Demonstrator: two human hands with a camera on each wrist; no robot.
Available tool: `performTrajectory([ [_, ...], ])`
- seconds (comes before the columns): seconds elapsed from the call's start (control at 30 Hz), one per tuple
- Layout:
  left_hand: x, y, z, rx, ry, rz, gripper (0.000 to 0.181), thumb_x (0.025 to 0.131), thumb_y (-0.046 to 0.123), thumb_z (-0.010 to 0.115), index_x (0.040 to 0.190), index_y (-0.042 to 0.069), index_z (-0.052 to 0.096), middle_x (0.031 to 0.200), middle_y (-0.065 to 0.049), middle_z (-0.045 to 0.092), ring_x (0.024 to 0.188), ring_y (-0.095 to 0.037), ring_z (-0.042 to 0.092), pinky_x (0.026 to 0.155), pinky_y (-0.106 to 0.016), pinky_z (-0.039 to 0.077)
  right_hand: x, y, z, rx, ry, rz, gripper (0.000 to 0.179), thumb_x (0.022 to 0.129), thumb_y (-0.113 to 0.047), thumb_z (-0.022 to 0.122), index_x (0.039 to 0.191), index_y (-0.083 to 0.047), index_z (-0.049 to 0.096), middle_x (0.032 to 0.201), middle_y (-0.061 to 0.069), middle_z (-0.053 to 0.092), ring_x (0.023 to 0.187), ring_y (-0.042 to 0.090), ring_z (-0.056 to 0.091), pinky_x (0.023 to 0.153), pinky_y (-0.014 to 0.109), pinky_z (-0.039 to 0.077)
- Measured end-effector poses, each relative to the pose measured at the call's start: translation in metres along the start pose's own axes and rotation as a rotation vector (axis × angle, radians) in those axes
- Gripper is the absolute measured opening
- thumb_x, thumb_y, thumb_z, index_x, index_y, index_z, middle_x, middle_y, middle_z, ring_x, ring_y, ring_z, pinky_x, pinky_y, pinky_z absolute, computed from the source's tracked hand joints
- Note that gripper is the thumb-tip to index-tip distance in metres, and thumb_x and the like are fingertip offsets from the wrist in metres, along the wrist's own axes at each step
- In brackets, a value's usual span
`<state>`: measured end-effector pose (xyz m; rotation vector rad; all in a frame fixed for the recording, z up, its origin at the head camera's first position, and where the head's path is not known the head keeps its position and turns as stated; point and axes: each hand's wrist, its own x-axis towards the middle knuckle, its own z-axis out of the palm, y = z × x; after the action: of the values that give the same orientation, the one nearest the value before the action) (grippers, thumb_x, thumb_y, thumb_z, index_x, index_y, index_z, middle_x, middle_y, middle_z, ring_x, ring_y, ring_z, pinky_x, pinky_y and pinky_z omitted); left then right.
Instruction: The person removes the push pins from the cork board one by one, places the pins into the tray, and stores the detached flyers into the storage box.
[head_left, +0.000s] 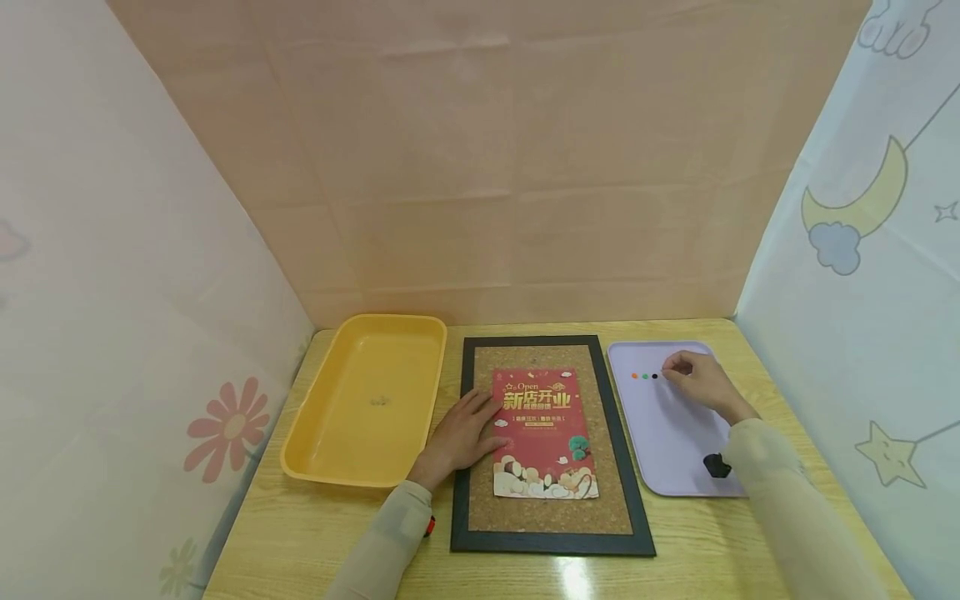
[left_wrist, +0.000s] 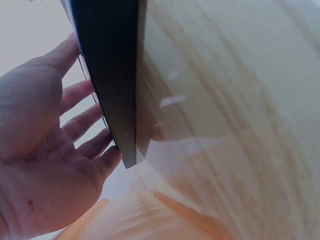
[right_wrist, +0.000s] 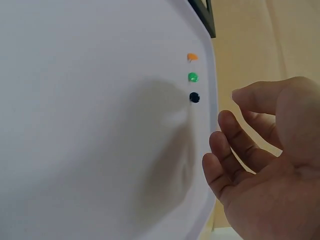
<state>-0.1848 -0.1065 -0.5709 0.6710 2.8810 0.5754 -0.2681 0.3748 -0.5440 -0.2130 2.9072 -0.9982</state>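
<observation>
A red poster (head_left: 536, 433) with yellow lettering lies upon a black-framed cork board (head_left: 615, 500). My left hand (head_left: 463, 433) rests on the board's left side, fingers spread and fingertips on the poster's left edge; the left wrist view shows its fingers (left_wrist: 82, 122) reaching over the black frame (left_wrist: 117, 90). Above a lilac tray (head_left: 678, 450), my right hand (head_left: 701, 383) is bent with thumb and index finger close together. Whether anything sits between those tips is hidden. Beside them is a row of small thumbtacks: orange (right_wrist: 192, 57), green (right_wrist: 193, 77) and black (right_wrist: 194, 97).
A deep yellow tray (head_left: 360, 450) stands left of the board. Near the lilac tray's front right lies a black crumpled-looking item (head_left: 717, 466), partly beside my right sleeve. Cloth walls (head_left: 480, 167) enclose the wooden table (head_left: 262, 550) at the back and both sides.
</observation>
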Motion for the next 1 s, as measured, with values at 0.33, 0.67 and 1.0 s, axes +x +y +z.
performTrajectory([
  [0.33, 0.001, -0.001, 0.001, -0.002, -0.009, -0.007, 0.081, 0.105, 0.052, 0.077, 0.171, 0.016, 0.049, 0.179, -0.013, 0.046, 0.171, -0.040, 0.037, 0.140, -0.061, 0.035, 0.010, 0.017, 0.005, -0.024, -0.057, 0.082, 0.019, 0.110, -0.014, 0.068, 0.115, 0.004, 0.073, 0.119, 0.029, 0.075, 0.107, 0.038, 0.066, 0.088, 0.036, 0.052],
  [0.67, 0.001, -0.001, 0.003, 0.004, 0.006, -0.004, 0.080, 0.105, 0.052, 0.077, 0.171, 0.017, 0.050, 0.179, -0.014, 0.047, 0.171, -0.040, 0.037, 0.140, -0.060, 0.035, 0.013, 0.020, 0.006, -0.040, -0.106, 0.127, 0.020, 0.110, -0.016, 0.068, 0.114, 0.003, 0.073, 0.112, 0.024, 0.075, 0.098, 0.032, 0.064, 0.079, 0.030, 0.049],
  [1.0, 0.001, -0.001, 0.003, -0.002, 0.001, -0.014, 0.081, 0.104, 0.053, 0.078, 0.171, 0.018, 0.049, 0.180, -0.013, 0.046, 0.172, -0.039, 0.036, 0.141, -0.060, 0.035, 0.014, 0.015, 0.005, -0.045, -0.147, 0.134, 0.021, 0.111, -0.015, 0.066, 0.113, 0.005, 0.072, 0.107, 0.020, 0.073, 0.095, 0.027, 0.064, 0.079, 0.030, 0.050],
])
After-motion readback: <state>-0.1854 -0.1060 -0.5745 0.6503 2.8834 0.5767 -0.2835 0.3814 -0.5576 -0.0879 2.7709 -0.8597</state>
